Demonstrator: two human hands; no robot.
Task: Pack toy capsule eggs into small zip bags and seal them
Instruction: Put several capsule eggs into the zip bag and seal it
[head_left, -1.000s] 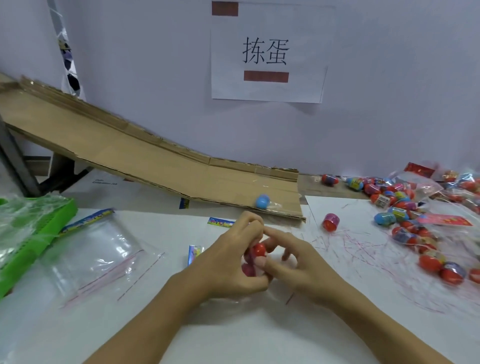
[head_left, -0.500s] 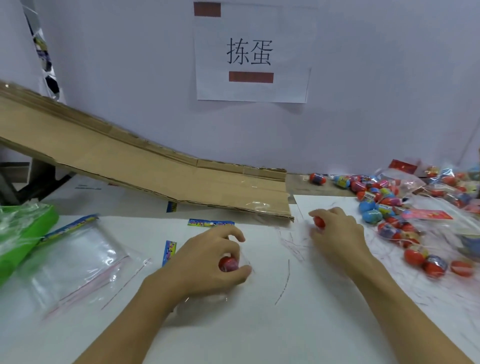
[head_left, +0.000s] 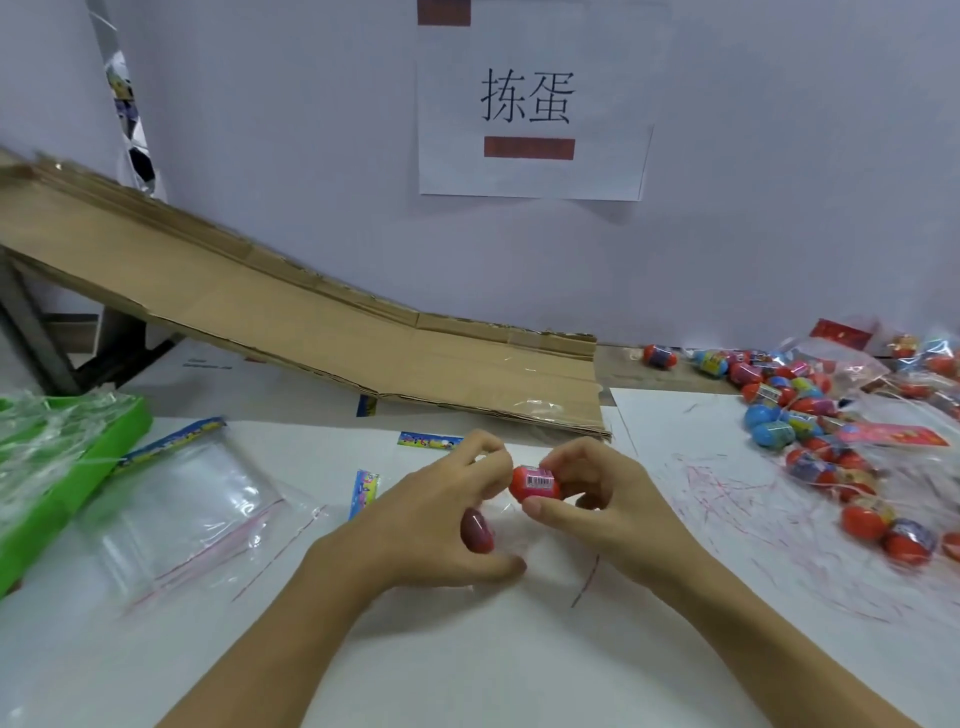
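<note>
My right hand (head_left: 602, 499) pinches a red capsule egg (head_left: 535, 483) with a pink barcode label, held at the mouth of a small clear zip bag (head_left: 511, 540). My left hand (head_left: 436, 514) grips that bag, thumb below and fingers above its opening. A dark red egg (head_left: 477, 530) sits inside the bag against my left palm. The bag is thin and hard to see against the white table.
A heap of loose eggs (head_left: 810, 431) and filled bags lies at the right. A stack of empty zip bags (head_left: 182, 499) and a green tray (head_left: 57, 467) are at the left. A cardboard ramp (head_left: 311, 332) slopes down behind my hands.
My right hand reached right to pick up a red egg, then came back to the bag in my left hand. The blue egg on the ramp is gone.
</note>
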